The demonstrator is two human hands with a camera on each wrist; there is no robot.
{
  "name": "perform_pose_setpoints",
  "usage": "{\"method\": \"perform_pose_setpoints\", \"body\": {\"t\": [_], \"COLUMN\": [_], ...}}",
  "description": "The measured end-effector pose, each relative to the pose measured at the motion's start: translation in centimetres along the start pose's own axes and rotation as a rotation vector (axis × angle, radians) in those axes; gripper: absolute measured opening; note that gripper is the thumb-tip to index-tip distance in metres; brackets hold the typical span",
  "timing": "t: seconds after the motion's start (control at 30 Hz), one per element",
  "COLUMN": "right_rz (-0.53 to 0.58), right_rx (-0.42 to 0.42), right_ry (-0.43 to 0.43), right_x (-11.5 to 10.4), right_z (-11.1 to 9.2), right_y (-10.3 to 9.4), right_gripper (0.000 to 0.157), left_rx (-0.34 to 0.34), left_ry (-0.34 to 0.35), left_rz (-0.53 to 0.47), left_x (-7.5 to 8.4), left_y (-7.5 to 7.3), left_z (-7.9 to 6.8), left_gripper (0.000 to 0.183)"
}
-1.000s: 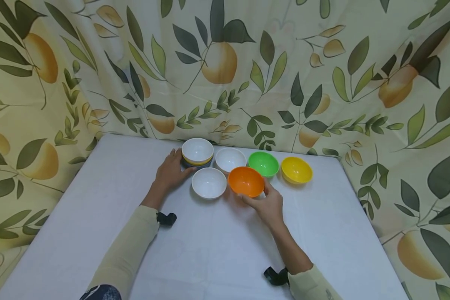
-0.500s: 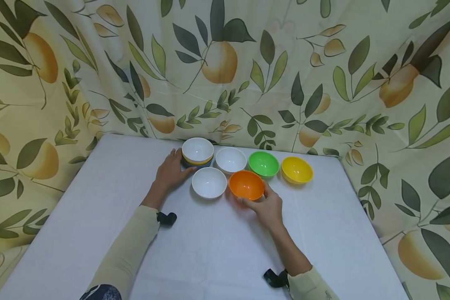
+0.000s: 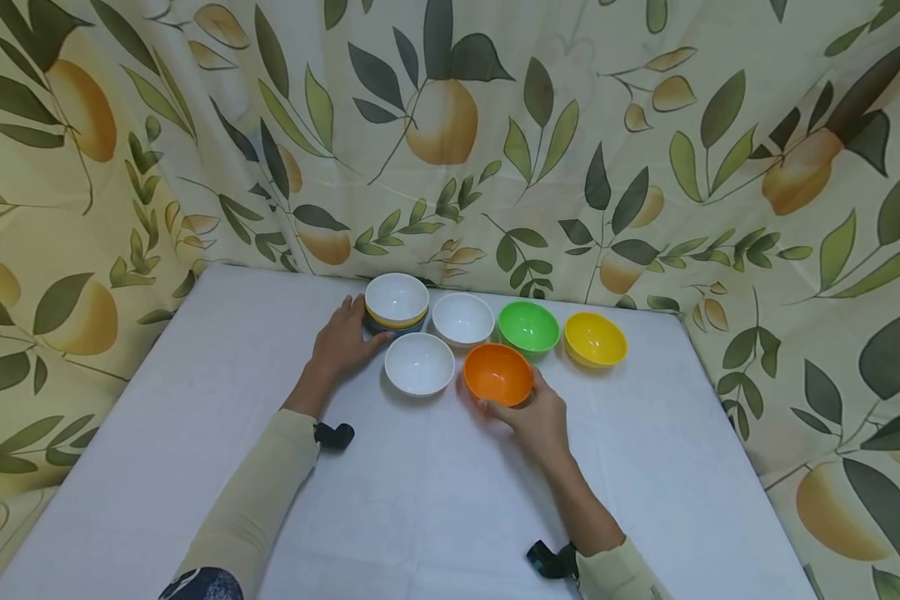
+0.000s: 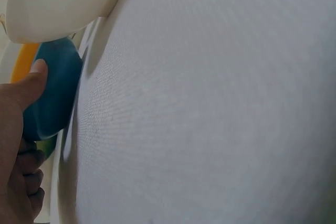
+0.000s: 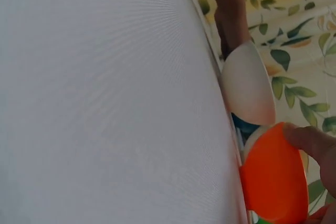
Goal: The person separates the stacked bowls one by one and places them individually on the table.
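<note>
At the back left my left hand (image 3: 342,337) grips the lowest bowl of a nested stack. That bottom blue bowl (image 4: 56,85) has my thumb along its side, with a yellow bowl (image 4: 25,62) and a white bowl (image 3: 397,298) above it. My right hand (image 3: 534,417) holds an orange bowl (image 3: 498,377) by its near right side, thumb at the rim in the right wrist view. Just left of the orange bowl stands a white bowl (image 3: 419,365). Behind them are another white bowl (image 3: 462,320) and a green bowl (image 3: 528,327).
A yellow bowl (image 3: 596,340) stands at the right end of the back row. White cloth covers the table (image 3: 420,500). Behind its far edge hangs a curtain (image 3: 540,167) printed with fruit and leaves.
My right hand has brought the orange bowl slightly nearer to me and a little right, away from the white and green bowls behind it. My left hand stays at the stack.
</note>
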State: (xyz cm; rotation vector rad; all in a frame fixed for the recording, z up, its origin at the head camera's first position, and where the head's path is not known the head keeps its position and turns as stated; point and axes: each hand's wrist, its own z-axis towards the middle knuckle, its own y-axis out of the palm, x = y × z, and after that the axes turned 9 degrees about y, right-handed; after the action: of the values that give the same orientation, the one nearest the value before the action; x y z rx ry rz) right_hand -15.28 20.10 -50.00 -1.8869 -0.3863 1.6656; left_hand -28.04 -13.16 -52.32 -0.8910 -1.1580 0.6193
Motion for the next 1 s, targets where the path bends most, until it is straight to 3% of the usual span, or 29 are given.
{"method": "perform_pose_setpoints", "body": {"t": [0.87,1.0], "right_rz": [-0.097,-0.115], "right_rx": [-0.022,-0.035], "right_ry": [0.022,0.041], "right_x": [-0.71,-0.99], "right_z": [-0.35,-0.49], "right_y": [-0.48,-0.77], "right_gripper": [0.083,0.091], "left_rx": [-0.017,-0.014], "left_ry": [-0.013,-0.015], "left_rz": [0.001,0.002], "left_x": [0.21,0.24], "left_y": [-0.03,-0.02], "left_z": [0.02,0.05], "left_gripper": [0.100,0.100]}}
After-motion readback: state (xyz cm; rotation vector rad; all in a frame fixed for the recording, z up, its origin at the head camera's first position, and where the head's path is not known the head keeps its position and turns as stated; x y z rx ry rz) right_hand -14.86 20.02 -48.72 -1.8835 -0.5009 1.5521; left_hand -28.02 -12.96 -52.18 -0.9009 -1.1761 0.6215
